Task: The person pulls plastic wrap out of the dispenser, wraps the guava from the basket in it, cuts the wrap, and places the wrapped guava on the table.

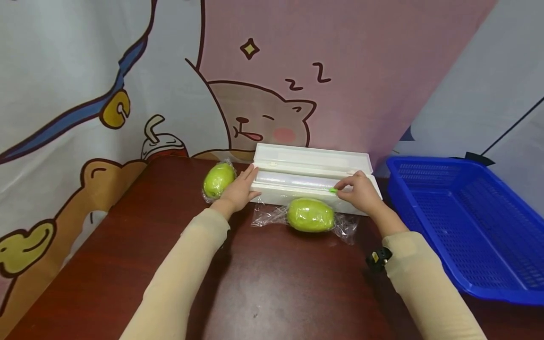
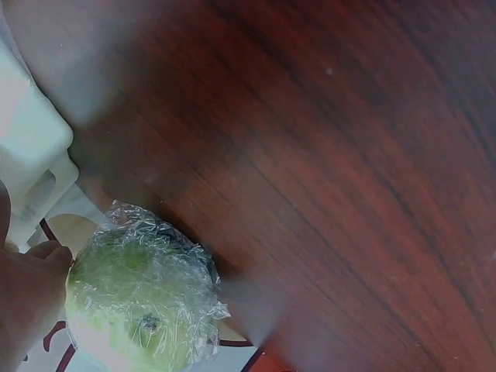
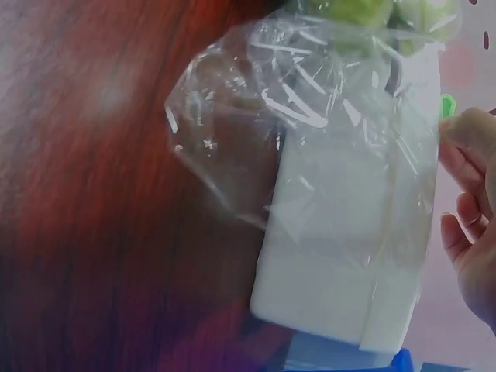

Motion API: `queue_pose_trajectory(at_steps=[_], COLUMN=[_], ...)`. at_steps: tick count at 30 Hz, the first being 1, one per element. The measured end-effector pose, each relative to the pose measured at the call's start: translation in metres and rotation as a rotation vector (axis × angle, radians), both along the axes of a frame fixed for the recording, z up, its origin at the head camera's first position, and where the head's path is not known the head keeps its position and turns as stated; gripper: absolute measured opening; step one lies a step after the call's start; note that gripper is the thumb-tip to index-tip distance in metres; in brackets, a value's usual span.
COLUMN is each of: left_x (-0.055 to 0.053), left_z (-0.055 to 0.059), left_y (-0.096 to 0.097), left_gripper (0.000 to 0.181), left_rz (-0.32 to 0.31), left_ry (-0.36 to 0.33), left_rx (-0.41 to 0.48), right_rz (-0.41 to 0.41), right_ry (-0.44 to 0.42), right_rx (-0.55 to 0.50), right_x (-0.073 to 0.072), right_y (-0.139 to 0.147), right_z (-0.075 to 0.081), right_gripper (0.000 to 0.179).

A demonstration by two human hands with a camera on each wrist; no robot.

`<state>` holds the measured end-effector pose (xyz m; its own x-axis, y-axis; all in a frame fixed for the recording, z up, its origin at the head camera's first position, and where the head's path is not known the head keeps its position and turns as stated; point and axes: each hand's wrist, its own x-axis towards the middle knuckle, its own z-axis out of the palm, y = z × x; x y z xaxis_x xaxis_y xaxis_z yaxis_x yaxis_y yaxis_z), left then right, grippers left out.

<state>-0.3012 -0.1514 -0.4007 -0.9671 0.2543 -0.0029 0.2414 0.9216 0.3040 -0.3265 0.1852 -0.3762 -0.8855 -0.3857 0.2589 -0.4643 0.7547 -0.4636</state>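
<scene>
A long white cling film dispenser box sits at the back of the table, its lid raised and a roll of cling film inside. My left hand rests with extended fingers against its left end. Thumb and fingers of my right hand pinch the small green slider on the box's front edge. In front of the box lies a yellow-green oblong melon, with loose film spreading from both ends. Another film-wrapped melon stands just left of my left hand.
A blue plastic basket with perforated sides stands on the right, close to the box's right end. Behind the dark reddish-brown table hangs a cartoon-printed cloth.
</scene>
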Motion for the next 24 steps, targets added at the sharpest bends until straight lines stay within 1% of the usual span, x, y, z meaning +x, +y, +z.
queue_pose_trajectory(at_steps=[4, 9, 12, 17, 24], left_x=[-0.001, -0.001, -0.001, -0.002, -0.004], left_z=[-0.001, -0.001, -0.001, -0.003, -0.005], left_y=[0.001, -0.001, -0.003, -0.003, -0.001], left_gripper=[0.075, 0.075, 0.075, 0.075, 0.076], left_rz=[0.001, 0.005, 0.012, 0.013, 0.003], left_ry=[0.005, 0.001, -0.006, -0.012, 0.009], left_rx=[0.005, 0.01, 0.001, -0.004, -0.009], right_rz=[0.0, -0.051, -0.061, -0.051, -0.077], right_ry=[-0.003, -0.022, -0.034, -0.006, 0.025], right_rx=[0.0, 0.014, 0.03, 0.054, 0.054], right_x=[0.002, 0.005, 0.006, 0.006, 0.008], right_y=[0.007, 0.019, 0.023, 0.024, 0.028], right_z=[0.001, 0.003, 0.003, 0.004, 0.003], right_gripper=[0.014, 0.014, 0.014, 0.014, 0.015])
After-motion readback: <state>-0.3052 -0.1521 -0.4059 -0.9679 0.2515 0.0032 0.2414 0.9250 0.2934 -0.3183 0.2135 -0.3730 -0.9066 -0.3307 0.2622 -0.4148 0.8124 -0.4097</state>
